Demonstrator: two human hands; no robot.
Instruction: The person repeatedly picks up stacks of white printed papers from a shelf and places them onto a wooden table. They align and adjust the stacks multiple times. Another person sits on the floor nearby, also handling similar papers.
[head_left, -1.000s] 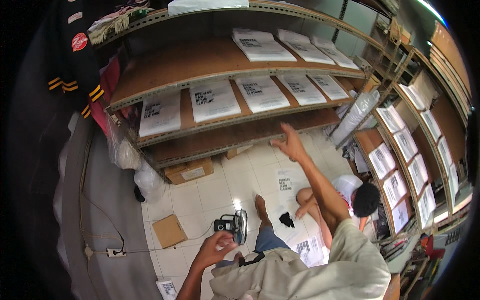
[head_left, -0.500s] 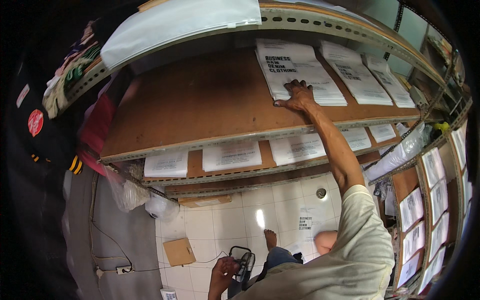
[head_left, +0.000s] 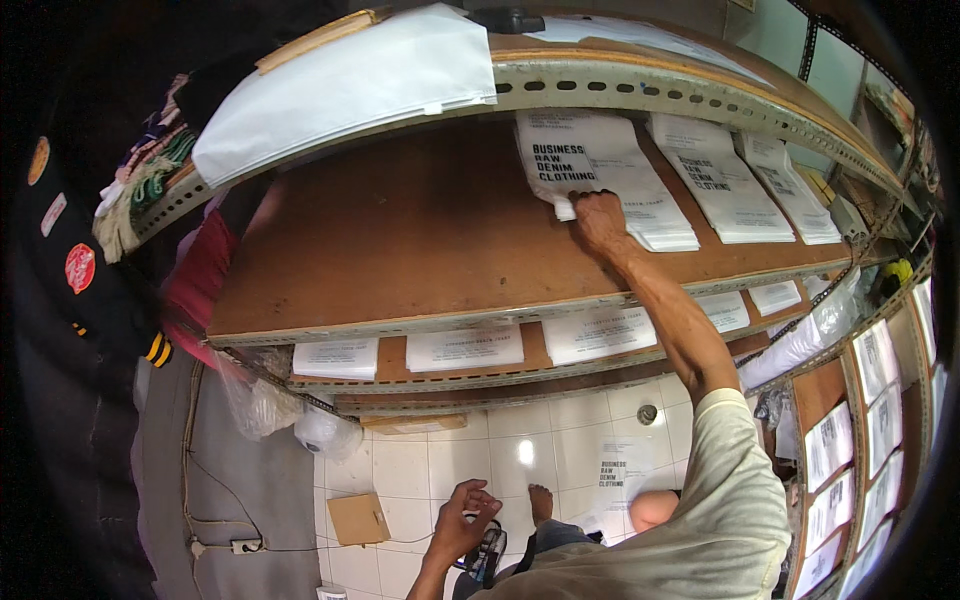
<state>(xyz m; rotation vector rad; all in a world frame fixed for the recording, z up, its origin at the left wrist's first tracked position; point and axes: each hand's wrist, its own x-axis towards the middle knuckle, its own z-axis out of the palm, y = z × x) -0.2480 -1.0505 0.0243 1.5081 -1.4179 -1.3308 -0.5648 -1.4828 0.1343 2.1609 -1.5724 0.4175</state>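
Head view: white sheet stack point(head_left: 630, 175), black-printed, corner bent; right fingers point(head_left: 585, 204) clamped there; left fingers point(head_left: 474, 496) apart.

Black block lettering on white packs.
Four bold lines of capitals mark the white stack point(head_left: 640, 190) toward the right end of the brown shelf point(head_left: 400, 240) and the pale sheet point(head_left: 622, 475) on the floor point(head_left: 400, 465); a red round patch point(head_left: 80, 268) bears pale lettering.

Printed bag stack point(head_left: 635, 170): wht, bold blk print. Shelf board point(head_left: 420, 240): med. brn. Slotted shelf rail point(head_left: 650, 92): grey-beige, row of dk slots. Garment point(head_left: 105, 315): blk, yel. stripes point(head_left: 157, 350), rd round patch point(head_left: 80, 268). Cloth point(head_left: 200, 280): crimson. Shirt point(head_left: 690, 520): pale khaki. Floor tiles point(head_left: 400, 465): wht, thin grid.
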